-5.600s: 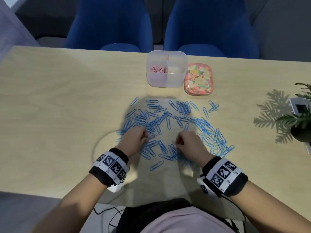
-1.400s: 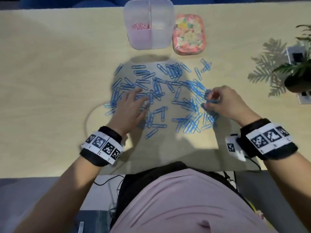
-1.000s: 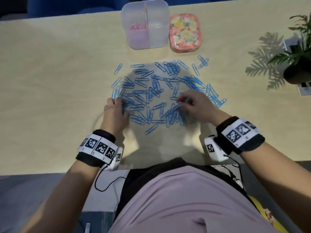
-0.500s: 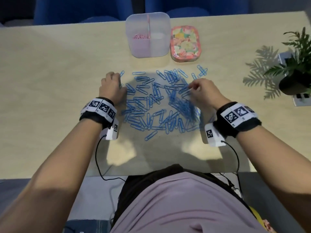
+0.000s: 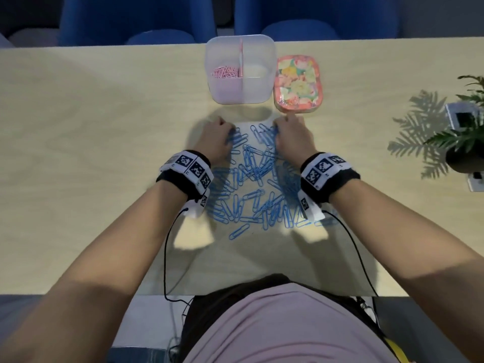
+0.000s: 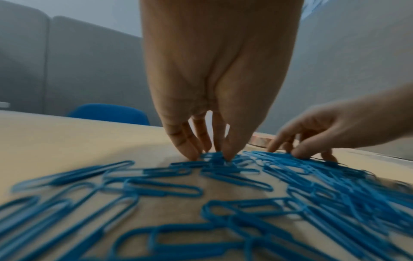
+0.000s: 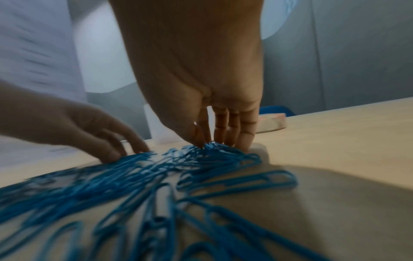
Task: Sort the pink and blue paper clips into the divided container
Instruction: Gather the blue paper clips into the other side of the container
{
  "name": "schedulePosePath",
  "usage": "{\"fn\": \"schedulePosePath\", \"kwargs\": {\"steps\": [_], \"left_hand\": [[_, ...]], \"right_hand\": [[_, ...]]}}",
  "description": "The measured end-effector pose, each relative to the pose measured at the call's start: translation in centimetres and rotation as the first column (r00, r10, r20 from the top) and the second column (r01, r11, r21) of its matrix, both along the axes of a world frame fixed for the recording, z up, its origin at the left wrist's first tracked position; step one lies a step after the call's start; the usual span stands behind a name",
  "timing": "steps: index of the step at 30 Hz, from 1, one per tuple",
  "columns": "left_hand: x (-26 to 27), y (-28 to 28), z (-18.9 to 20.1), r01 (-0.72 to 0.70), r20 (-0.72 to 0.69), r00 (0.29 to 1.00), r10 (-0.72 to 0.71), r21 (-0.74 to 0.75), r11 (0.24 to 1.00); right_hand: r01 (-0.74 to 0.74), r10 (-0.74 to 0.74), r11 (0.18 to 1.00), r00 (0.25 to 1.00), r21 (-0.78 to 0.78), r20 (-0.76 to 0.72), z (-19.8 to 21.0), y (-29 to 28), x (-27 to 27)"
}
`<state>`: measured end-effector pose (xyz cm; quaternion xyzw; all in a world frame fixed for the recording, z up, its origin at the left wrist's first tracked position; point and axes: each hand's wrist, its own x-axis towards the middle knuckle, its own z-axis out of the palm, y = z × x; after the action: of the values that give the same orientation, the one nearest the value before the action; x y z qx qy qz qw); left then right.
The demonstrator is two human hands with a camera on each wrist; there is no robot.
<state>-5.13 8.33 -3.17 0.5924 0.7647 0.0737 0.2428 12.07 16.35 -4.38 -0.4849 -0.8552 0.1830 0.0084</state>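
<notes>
Many blue paper clips (image 5: 254, 176) lie heaped on the wooden table between my wrists. My left hand (image 5: 218, 131) and my right hand (image 5: 286, 128) stand at the far end of the heap, fingers pointing down. In the left wrist view the left hand's fingertips (image 6: 228, 155) press on blue clips (image 6: 161, 190). The right wrist view shows the right hand's fingertips (image 7: 244, 146) against the clips (image 7: 223, 155). Neither hand lifts a clip. Just beyond them stands the clear divided container (image 5: 241, 98). Pink clips (image 5: 225, 73) fill its left compartment. I see no clips in its right compartment.
A flowered pink tin (image 5: 297, 85) sits right of the container, close to my right hand. A potted plant (image 5: 466, 145) and a white socket block (image 5: 461, 117) stand at the table's right edge. Blue chairs (image 5: 136, 19) line the far side.
Both hands have moved away from my body to the far end of the clips and closer together. The clips are bunched into a narrower heap.
</notes>
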Motion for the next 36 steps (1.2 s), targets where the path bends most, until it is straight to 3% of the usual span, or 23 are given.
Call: {"fn": "schedulePosePath", "kwargs": {"steps": [3,6,9,11,14,19,22,25,30,32,36], "left_hand": [[0.3,-0.1,0.7,0.115,0.076,0.991,-0.111,-0.059,0.992],[-1.0,-0.3,1.7,0.032,0.134,0.99,-0.031,-0.006,0.999],[-1.8,-0.2,2.2,0.052,0.103,0.994,-0.044,-0.08,0.995],[-1.1,-0.1,1.8,0.113,0.059,0.993,-0.106,-0.134,0.985],[0.7,0.0,1.3,0.13,0.048,0.991,-0.127,-0.086,0.988],[2.2,-0.3,1.5,0.184,-0.089,0.978,-0.189,-0.069,0.981],[2.0,-0.8,1.1,0.181,-0.078,0.98,-0.183,-0.036,0.983],[1.2,-1.4,0.8,0.12,-0.014,0.993,-0.12,0.023,0.992],[0.1,-2.0,0.9,-0.001,0.116,0.993,-0.011,0.102,0.995],[-0.2,-1.8,1.3,-0.053,0.184,0.982,0.029,0.128,0.99],[-0.7,-0.2,3.0,-0.131,0.297,0.951,0.081,0.155,0.979]], "right_hand": [[-0.188,0.18,0.977,0.98,-0.103,-0.08,0.5,-0.4,0.1],[-0.087,0.06,0.987,0.978,-0.132,-0.199,1.0,1.3,1.7],[-0.008,-0.005,0.988,0.997,-0.154,-0.08,1.0,2.4,2.1],[-0.078,0.078,0.978,0.997,-0.195,-0.005,1.0,1.3,1.0],[-0.185,0.198,0.966,0.979,-0.179,0.057,0.6,-1.2,-0.9],[-0.202,0.199,0.971,0.979,-0.131,-0.035,0.1,-3.1,-1.8],[-0.211,0.205,0.97,0.977,-0.122,-0.062,0.5,-3.2,-1.4],[-0.14,0.102,0.965,0.979,-0.223,-0.175,2.3,-1.8,-0.7],[-0.037,-0.136,0.909,0.915,-0.414,-0.38,6.9,3.9,-2.1],[0.057,-0.24,0.907,0.885,-0.418,-0.4,8.4,7.1,-4.1],[0.123,-0.303,0.895,0.873,-0.43,-0.382,10.0,11.7,-7.9]]}}
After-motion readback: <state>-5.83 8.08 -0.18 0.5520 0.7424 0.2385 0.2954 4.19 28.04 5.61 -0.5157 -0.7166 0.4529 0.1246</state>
